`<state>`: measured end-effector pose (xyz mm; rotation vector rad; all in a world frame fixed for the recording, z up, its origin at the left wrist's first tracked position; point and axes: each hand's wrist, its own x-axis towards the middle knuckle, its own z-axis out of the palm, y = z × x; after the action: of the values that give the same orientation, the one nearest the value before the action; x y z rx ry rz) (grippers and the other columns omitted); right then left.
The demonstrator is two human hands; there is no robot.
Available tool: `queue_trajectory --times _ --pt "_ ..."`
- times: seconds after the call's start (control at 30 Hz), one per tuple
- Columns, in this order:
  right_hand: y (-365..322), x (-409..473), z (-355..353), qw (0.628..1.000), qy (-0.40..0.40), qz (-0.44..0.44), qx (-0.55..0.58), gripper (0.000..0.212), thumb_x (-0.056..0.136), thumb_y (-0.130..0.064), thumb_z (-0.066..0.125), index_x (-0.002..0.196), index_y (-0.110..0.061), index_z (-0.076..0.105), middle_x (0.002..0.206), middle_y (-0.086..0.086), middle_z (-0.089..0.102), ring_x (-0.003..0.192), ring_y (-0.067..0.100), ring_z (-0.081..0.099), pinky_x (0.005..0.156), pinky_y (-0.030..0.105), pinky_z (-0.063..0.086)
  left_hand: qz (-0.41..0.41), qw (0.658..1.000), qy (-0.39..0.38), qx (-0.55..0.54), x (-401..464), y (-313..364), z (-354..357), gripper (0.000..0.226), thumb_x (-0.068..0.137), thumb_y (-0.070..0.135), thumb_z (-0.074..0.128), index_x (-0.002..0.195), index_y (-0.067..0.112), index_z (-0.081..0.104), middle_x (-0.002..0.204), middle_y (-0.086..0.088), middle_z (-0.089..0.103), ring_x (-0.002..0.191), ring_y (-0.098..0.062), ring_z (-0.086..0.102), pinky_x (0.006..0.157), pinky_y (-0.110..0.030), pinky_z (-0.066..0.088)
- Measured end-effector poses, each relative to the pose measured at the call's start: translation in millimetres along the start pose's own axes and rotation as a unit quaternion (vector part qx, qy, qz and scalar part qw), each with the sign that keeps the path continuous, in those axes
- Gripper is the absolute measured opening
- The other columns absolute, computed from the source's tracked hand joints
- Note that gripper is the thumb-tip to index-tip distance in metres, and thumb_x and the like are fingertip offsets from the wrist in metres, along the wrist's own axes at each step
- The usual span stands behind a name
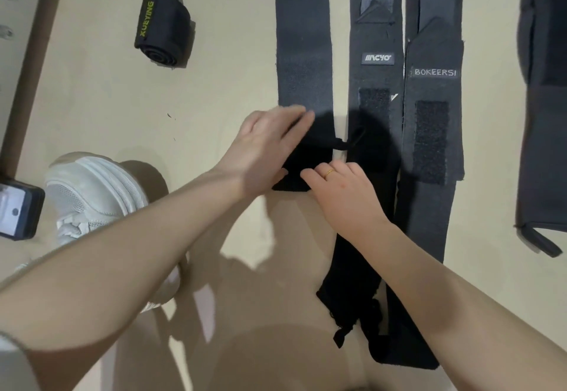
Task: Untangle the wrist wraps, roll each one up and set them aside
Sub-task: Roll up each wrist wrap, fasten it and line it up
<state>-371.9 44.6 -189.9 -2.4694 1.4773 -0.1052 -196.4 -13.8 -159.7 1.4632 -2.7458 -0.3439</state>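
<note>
Several black wrist wraps lie flat and side by side on a beige floor. The leftmost flat wrap [303, 40] has its near end folded over into a small roll [302, 163]. My left hand [267, 151] lies over that rolled end with fingers extended, blurred. My right hand [340, 188], wearing a ring, presses its fingertips on the roll's near edge. A thin loop [343, 144] sticks out beside the roll. A finished rolled wrap marked XUEYING [162, 27] lies apart at the upper left.
To the right lie a wrap labelled MACYO [376, 62], one labelled BOKEERSI [434, 90] and a wider one [546, 99] at the frame edge. A white shoe [92, 194] and a dark phone-like object [18, 209] sit on the left.
</note>
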Motion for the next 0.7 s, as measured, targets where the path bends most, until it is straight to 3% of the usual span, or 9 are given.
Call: queue_trajectory --times 0.07,0.13,0.2,0.3,0.37,0.43,0.5,0.57,0.7 --pt "-6 -5 2 1.0 0.003 0.027 0.005 0.034 0.065 -0.012 0.082 0.096 -0.013 0.068 0.077 0.005 0.064 0.067 0.024 0.059 0.058 0.031 0.044 0.008 0.996 -0.092 -0.014 2 1 5 0.066 0.082 0.024 0.057 0.143 0.01 0.037 0.136 -0.009 0.048 0.117 -0.028 0.045 0.097 -0.029 0.03" --pt "-12 -12 4 0.999 0.015 0.045 0.015 0.031 0.067 -0.011 0.079 0.096 -0.012 0.069 0.084 0.006 0.064 0.068 0.023 0.058 0.057 0.029 0.042 0.002 0.989 -0.146 -0.023 -4 2 15 0.046 0.096 0.04 0.041 0.14 0.028 0.043 0.137 0.004 0.051 0.118 -0.02 0.051 0.097 -0.024 0.037" --pt "-15 -19 5 0.998 0.038 0.049 -0.019 0.02 0.075 -0.007 0.065 0.094 -0.013 0.068 0.095 0.006 0.064 0.076 0.022 0.057 0.062 0.03 0.04 -0.003 0.986 -0.147 -0.072 -15 2 22 0.044 0.098 0.041 0.042 0.142 0.034 0.038 0.148 0.007 0.039 0.132 -0.015 0.041 0.108 -0.025 0.033" --pt "-18 -25 7 0.993 0.091 0.05 -0.058 0.027 0.086 -0.008 0.041 0.095 -0.012 0.066 0.118 0.008 0.063 0.107 0.024 0.051 0.086 0.036 0.037 0.002 0.976 -0.205 -0.072 -27 0 17 0.049 0.101 0.034 0.033 0.148 0.026 0.023 0.159 0.004 0.003 0.146 -0.011 0.006 0.115 -0.019 0.012" --pt "-17 -24 11 0.993 0.095 0.046 -0.055 0.026 0.088 -0.009 0.041 0.097 -0.01 0.066 0.122 0.009 0.063 0.118 0.024 0.049 0.1 0.043 0.032 -0.005 0.966 -0.236 -0.1 -29 -2 11 0.052 0.1 0.038 0.034 0.148 0.027 0.019 0.158 0.004 -0.006 0.145 -0.009 -0.005 0.116 -0.02 0.01" --pt "-15 -17 7 0.996 0.055 0.057 -0.048 0.025 0.086 -0.01 0.045 0.097 -0.01 0.067 0.112 0.007 0.065 0.111 0.023 0.057 0.101 0.043 0.032 -0.013 0.955 -0.246 -0.167 -29 -1 9 0.055 0.098 0.038 0.04 0.148 0.027 0.02 0.158 0.005 -0.003 0.145 -0.008 -0.007 0.117 -0.024 0.012" --pt "-12 -6 -5 0.996 -0.021 0.079 -0.028 0.022 0.088 -0.01 0.052 0.105 -0.012 0.066 0.109 0.005 0.063 0.104 0.023 0.058 0.095 0.038 0.038 -0.029 0.955 -0.234 -0.18 -28 -1 9 0.051 0.097 0.036 0.044 0.145 0.027 0.029 0.158 0.007 0.003 0.145 -0.008 -0.001 0.116 -0.025 0.014" --pt "-7 5 -12 0.993 -0.075 0.087 0.008 0.028 0.096 -0.012 0.042 0.12 -0.014 0.056 0.118 0.005 0.056 0.112 0.023 0.049 0.09 0.033 0.037 -0.039 0.969 -0.188 -0.157 -26 1 13 0.041 0.097 0.033 0.045 0.138 0.026 0.046 0.158 0.005 0.012 0.145 -0.01 0.012 0.113 -0.018 0.016" --pt "-5 17 -8 0.99 -0.036 0.135 0.023 0.019 0.099 -0.015 0.042 0.113 -0.009 0.052 0.109 0.011 0.058 0.099 0.029 0.053 0.071 0.035 0.033 -0.104 0.972 -0.097 -0.187 -24 11 18 0.024 0.096 0.025 0.051 0.111 0.014 0.067 0.149 0.005 0.035 0.126 -0.014 0.044 0.092 -0.016 0.031"
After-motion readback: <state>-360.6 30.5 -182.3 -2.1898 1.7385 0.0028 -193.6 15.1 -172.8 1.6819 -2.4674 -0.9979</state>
